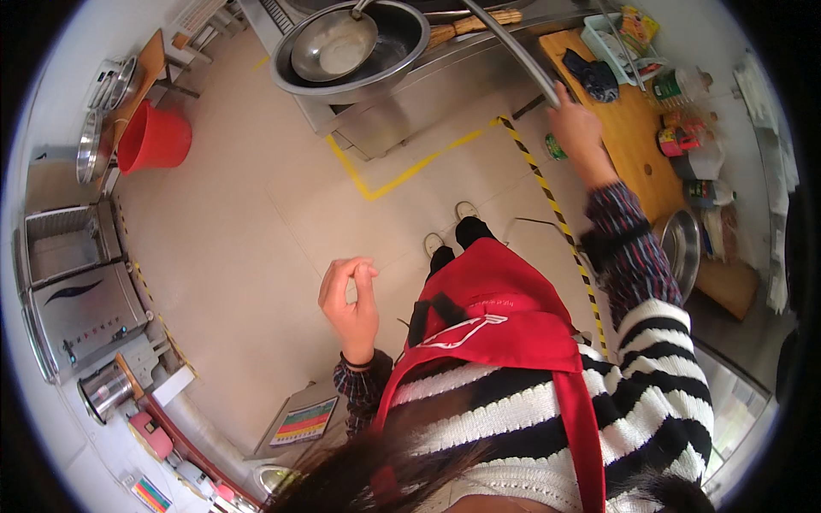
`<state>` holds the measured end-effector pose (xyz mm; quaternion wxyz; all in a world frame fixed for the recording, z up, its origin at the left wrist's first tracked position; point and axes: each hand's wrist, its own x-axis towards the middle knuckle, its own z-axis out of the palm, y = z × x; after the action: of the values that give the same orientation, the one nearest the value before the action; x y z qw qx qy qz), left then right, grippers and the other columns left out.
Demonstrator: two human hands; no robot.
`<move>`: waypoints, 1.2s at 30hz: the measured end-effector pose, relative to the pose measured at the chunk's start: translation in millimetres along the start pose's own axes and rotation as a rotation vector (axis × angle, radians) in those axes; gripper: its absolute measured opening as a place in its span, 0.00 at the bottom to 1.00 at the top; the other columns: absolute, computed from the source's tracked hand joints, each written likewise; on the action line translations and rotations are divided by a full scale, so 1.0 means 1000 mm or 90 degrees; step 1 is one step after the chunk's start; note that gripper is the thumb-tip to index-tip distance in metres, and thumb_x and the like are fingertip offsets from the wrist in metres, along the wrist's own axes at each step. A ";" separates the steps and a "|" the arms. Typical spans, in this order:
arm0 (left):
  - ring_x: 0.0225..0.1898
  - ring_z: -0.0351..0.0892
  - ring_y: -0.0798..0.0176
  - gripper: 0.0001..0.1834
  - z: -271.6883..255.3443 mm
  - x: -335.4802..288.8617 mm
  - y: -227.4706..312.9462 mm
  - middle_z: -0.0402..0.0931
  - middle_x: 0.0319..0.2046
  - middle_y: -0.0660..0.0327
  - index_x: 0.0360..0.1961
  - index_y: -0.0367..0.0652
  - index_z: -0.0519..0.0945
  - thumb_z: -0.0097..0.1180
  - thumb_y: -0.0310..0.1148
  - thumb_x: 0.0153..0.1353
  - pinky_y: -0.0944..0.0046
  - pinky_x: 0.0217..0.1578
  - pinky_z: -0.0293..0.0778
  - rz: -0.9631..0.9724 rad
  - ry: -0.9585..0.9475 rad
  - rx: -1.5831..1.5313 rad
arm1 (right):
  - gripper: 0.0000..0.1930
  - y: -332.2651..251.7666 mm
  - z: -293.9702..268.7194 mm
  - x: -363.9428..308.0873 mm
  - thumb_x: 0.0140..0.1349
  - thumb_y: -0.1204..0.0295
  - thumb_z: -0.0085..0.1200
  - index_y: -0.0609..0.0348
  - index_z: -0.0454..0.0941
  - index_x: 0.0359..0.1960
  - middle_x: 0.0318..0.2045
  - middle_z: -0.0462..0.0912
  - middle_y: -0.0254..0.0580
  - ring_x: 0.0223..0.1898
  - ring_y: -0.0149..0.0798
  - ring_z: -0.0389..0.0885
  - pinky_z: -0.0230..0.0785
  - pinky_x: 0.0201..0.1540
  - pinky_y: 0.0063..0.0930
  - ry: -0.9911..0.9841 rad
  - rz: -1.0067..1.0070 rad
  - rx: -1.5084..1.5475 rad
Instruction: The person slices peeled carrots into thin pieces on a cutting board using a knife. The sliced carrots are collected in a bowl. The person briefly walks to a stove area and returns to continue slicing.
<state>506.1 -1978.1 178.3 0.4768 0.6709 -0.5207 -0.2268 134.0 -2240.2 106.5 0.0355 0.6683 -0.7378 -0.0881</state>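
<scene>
My right hand [578, 137] is closed around the end of a long metal handle [517, 53]. The handle slants up and left to the top edge of the view, where its far end is out of sight. Low over the floor, my left hand [351, 308] has its fingers curled toward the thumb, and the floor shows through the gap with nothing in them. Ahead stands a wide steel basin [400, 75] with a dark inside. A shallow round metal scoop [335, 53] rests in it, its handle pointing up.
A straw brush [479, 26] lies on the steel counter [385, 128]. On the right, a wooden table [629, 141] carries a black plastic bag [590, 77], a pale basket [611, 47] and several bottles. A red bucket [156, 138] and a steel fryer [85, 316] stand left.
</scene>
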 end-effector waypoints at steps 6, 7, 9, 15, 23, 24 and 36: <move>0.27 0.78 0.60 0.03 0.024 0.041 0.003 0.79 0.24 0.58 0.33 0.34 0.80 0.57 0.23 0.65 0.63 0.32 0.72 0.120 -0.068 -0.084 | 0.36 0.119 -0.148 -0.093 0.65 0.60 0.60 0.30 0.61 0.74 0.30 0.85 0.49 0.33 0.50 0.87 0.79 0.34 0.45 0.031 -0.008 -0.184; 0.27 0.78 0.60 0.03 0.028 0.045 0.005 0.79 0.24 0.58 0.33 0.34 0.80 0.57 0.22 0.64 0.63 0.32 0.72 0.127 -0.079 -0.092 | 0.36 0.128 -0.173 -0.094 0.64 0.62 0.60 0.31 0.61 0.74 0.29 0.85 0.49 0.32 0.50 0.87 0.79 0.34 0.44 0.051 -0.027 -0.205; 0.27 0.78 0.60 0.03 0.032 0.050 0.008 0.79 0.24 0.58 0.33 0.34 0.80 0.57 0.22 0.64 0.63 0.31 0.72 0.140 -0.095 -0.097 | 0.35 0.141 -0.210 -0.070 0.64 0.66 0.59 0.32 0.62 0.74 0.30 0.85 0.47 0.33 0.50 0.87 0.79 0.33 0.43 0.104 -0.116 -0.263; 0.27 0.78 0.60 0.04 0.024 0.046 0.004 0.79 0.24 0.57 0.32 0.34 0.80 0.57 0.23 0.64 0.62 0.31 0.72 0.097 -0.056 -0.023 | 0.36 0.100 -0.126 0.106 0.66 0.70 0.56 0.49 0.58 0.75 0.34 0.86 0.47 0.35 0.50 0.86 0.79 0.35 0.43 0.098 -0.211 -0.372; 0.29 0.78 0.60 0.05 0.012 0.015 0.004 0.79 0.26 0.58 0.34 0.35 0.80 0.54 0.23 0.67 0.61 0.33 0.72 -0.041 -0.012 0.078 | 0.35 -0.010 0.073 0.178 0.69 0.63 0.53 0.53 0.56 0.76 0.31 0.86 0.48 0.30 0.50 0.86 0.78 0.30 0.44 0.091 -0.111 -0.068; 0.29 0.78 0.59 0.05 0.014 0.014 0.007 0.79 0.26 0.58 0.34 0.36 0.79 0.54 0.23 0.67 0.61 0.34 0.72 -0.037 -0.008 0.086 | 0.35 -0.014 0.079 0.168 0.69 0.63 0.53 0.51 0.56 0.76 0.30 0.86 0.49 0.29 0.50 0.86 0.78 0.31 0.45 0.103 -0.098 -0.011; 0.28 0.78 0.58 0.01 0.044 0.025 0.026 0.79 0.25 0.58 0.33 0.36 0.79 0.57 0.22 0.63 0.61 0.33 0.72 0.007 -0.043 0.093 | 0.42 -0.019 0.129 0.107 0.67 0.62 0.58 0.46 0.49 0.79 0.28 0.84 0.53 0.27 0.55 0.83 0.77 0.28 0.48 0.046 -0.054 0.207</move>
<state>466.9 -2019.2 186.7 0.4098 0.6933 -0.5551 -0.2081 119.6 -2337.4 -30.8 -0.0501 0.6984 -0.7118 0.0552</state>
